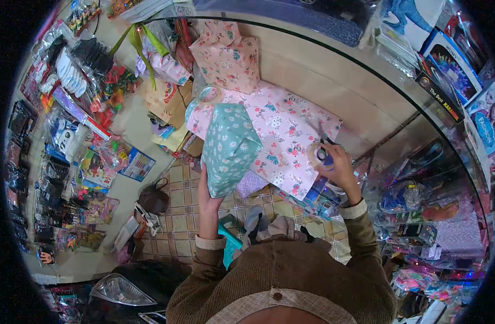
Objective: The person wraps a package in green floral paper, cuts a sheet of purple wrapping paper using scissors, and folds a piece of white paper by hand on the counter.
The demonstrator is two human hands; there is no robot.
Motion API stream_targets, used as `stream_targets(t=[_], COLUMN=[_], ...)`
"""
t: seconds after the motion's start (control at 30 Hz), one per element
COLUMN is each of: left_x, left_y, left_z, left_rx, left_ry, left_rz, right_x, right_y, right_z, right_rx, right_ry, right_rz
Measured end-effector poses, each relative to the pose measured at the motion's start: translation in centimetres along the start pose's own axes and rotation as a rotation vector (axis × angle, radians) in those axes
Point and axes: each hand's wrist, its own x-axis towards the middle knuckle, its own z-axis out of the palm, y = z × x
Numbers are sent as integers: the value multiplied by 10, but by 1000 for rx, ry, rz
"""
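Observation:
My left hand (208,195) grips the lower left side of a box wrapped in green daisy-print paper (232,148), which is tilted with a folded end facing right. My right hand (336,168) is closed on a roll of tape (316,156), with something blue at its core. A pair of scissors (322,130) lies against the fingertips, blades pointing away; whether the hand also holds them is unclear. Beneath both is pink floral wrapping paper (282,124). Another tape roll (208,95) rests at its upper left, beside a peach floral paper bag or parcel (226,59).
A glass counter edge (333,46) curves along the back and right. Packaged toys and goods (77,81) hang or lie at the left, and boxed games (441,92) stand at the right. A teal plastic stool (229,243) is on the tiled floor near my body.

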Motion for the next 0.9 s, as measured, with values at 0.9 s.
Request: stream_targets(t=[0.9], left_x=[39], left_y=[-45], left_z=[6], left_rx=[441], left_ry=[42], left_rz=[-57], right_x=[-14], right_y=[-27], right_z=[15], right_rx=[662], right_ry=[184], right_rz=[173])
